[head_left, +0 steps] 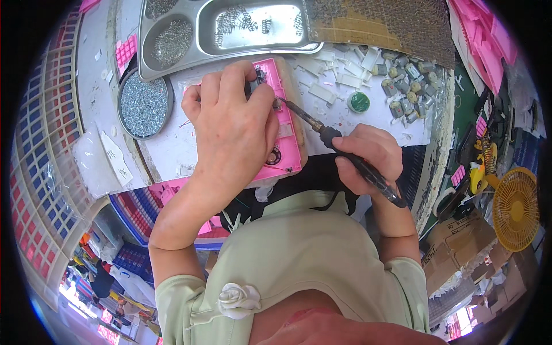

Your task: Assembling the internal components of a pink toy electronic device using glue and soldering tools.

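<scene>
A pink plastic casing (291,138) lies on the table in front of me. My left hand (233,112) rests over it, fingers curled and pinching a small grey metal part (253,85) near its far end. That part is mostly hidden by the fingers. In my right hand (371,156) is a soldering iron (362,167), gripped by its black handle. Its tip points left and reaches the casing beside my left fingertips, close to a small metal piece. A round black speaker-like part (274,155) sits in the near end of the casing.
A steel compartment tray (201,54) with springs stands at the back. Left of the casing is a round dish (145,106) of small screws. Several small motors (409,89), white plastic pieces (322,92) and a little green tub (359,102) lie right. A yellow fan (516,210) stands far right.
</scene>
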A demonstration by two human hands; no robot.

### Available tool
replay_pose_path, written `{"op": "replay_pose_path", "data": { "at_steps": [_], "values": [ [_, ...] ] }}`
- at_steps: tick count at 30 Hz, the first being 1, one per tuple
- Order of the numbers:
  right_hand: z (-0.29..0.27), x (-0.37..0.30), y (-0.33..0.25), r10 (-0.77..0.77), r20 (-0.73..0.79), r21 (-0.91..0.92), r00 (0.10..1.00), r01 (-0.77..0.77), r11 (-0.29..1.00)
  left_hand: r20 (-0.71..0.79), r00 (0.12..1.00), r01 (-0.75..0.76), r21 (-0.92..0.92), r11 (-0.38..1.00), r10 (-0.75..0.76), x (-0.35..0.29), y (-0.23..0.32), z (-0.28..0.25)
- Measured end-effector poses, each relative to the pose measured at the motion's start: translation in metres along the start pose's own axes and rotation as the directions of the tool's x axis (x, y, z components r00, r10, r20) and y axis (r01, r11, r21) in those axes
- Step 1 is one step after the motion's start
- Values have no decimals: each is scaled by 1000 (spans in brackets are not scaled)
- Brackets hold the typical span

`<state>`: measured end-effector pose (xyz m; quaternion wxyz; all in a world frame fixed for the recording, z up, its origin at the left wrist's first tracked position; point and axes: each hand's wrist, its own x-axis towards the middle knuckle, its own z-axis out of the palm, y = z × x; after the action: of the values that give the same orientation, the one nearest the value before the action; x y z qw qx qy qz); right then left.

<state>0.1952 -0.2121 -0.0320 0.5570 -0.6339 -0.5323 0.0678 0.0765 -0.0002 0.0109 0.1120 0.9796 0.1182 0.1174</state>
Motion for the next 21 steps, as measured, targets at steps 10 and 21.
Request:
{"op": "replay_pose_path", "data": {
  "at_steps": [10,21],
  "values": [
    [6,3,0,4,-35,-36,999,-5,999,8,1000,-3,0,1000,3,0,-1,1],
    [-3,8,-5,-8,-38,-41,999,6,999,36,999,12,3,1000,-12,0,0,-3]
  ]
}}
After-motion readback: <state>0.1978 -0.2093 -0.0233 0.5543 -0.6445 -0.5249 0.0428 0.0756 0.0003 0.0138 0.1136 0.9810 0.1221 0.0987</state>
